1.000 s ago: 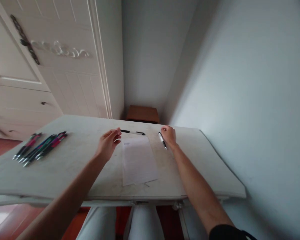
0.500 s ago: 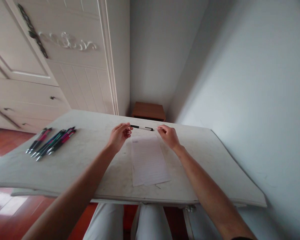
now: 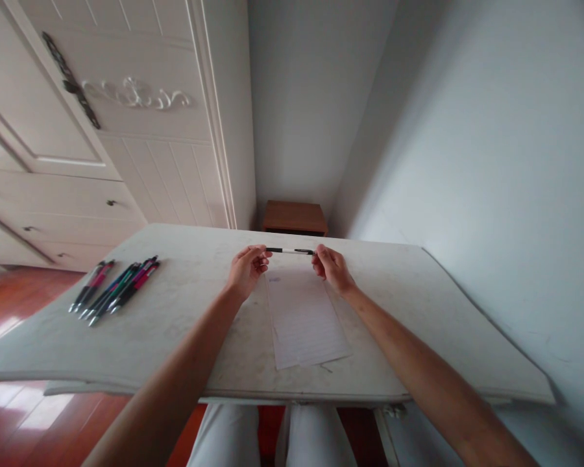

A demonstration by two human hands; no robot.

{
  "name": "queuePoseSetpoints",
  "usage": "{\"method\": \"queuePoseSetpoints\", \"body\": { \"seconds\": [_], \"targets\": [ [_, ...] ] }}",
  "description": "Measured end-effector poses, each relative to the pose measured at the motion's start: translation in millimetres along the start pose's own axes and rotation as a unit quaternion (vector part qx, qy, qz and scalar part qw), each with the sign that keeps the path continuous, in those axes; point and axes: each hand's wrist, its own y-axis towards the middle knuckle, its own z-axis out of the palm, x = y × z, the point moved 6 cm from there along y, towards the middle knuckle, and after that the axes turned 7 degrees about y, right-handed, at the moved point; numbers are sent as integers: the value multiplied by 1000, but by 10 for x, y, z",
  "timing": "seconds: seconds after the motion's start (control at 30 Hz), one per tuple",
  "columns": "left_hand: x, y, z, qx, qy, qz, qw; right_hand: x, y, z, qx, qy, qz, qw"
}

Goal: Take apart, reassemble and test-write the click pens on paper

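A black and white pen (image 3: pixel 288 250) lies level between my two hands, above the far edge of a sheet of lined paper (image 3: pixel 306 321). My left hand (image 3: pixel 248 267) pinches the pen's black grip end. At the other end, by the clip, the fingers of my right hand (image 3: pixel 331 267) are closed on the pen. The paper rests on the white table, with a small bluish mark in its upper left corner. Several dark pens with coloured barrels (image 3: pixel 119 285) lie in a bunch to the left, apart from my hands.
The white table (image 3: pixel 189 259) has worn, stained patches. A brown wooden box-like piece (image 3: pixel 294 217) stands beyond its far edge. A white cabinet (image 3: pixel 170 168) rises at the left, and a pale wall (image 3: pixel 491 162) runs along the right.
My right hand has closed onto the clip end of the pen, where a small gap showed before. The view has shifted slightly, so the scene sits further right.
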Motion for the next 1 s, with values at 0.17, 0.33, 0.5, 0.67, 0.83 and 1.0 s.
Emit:
{"method": "queuePoseSetpoints", "body": {
  "seconds": [0.17, 0.33, 0.5, 0.67, 0.83, 1.0],
  "targets": [
    [38, 30, 2, 9, -13, -14, 1000, 44, -28, 10, -10, -25, -33, 999],
    [22, 6, 42, 35, 16, 8, 999, 24, -19, -29, -33, -24, -39, 998],
    [28, 0, 65, 46, 25, 10, 999, 52, -31, -47, -37, -34, -42, 998],
    [109, 20, 78, 69, 29, 7, 997, 135, -88, 81, 63, -118, -78, 988],
    [178, -41, 192, 144, 138, 41, 979, 162, -181, 343, 190, -218, -148, 946],
    [208, -104, 267, 177, 168, 27, 969, 202, -264, 540, 249, -235, -183, 922]
  ]
}}
